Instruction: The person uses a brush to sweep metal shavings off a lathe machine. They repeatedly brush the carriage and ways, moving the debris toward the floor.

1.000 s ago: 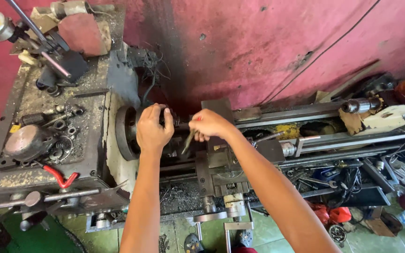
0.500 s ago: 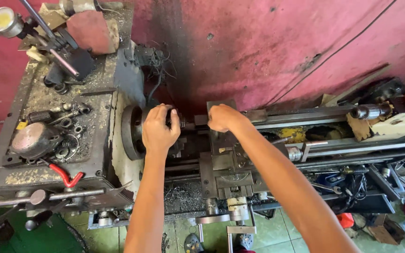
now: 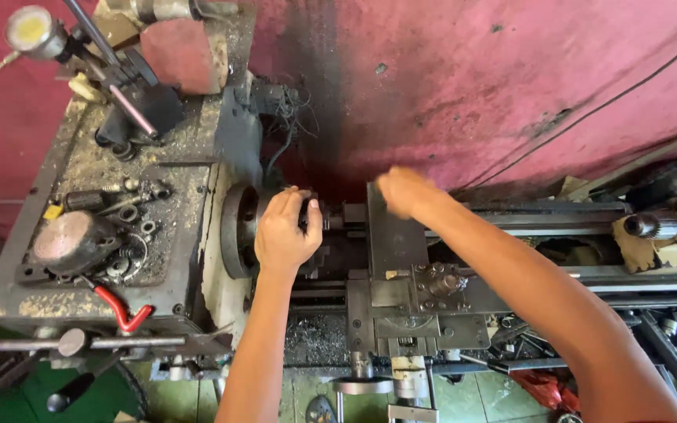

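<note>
Two bare hands work at a metal lathe: the left hand (image 3: 285, 231) wraps its grip around the chuck (image 3: 238, 231), while the right hand (image 3: 403, 190), blurred, hovers by the carriage (image 3: 401, 266), its grip impossible to read. Turning the chuck looks underway; a steady hold seems needed. Grimy headstock top (image 3: 119, 235), stained pink wall (image 3: 472, 86) behind.

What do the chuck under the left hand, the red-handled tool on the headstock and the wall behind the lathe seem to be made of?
Chuck: looks like dark, dull steel, greasy, gripped by the left hand. Red-handled tool: probably metal under a glossy red plastic or rubber coating. Wall: seems painted plaster or masonry, matte pink-red, with chips and black soot-like stains.
</note>
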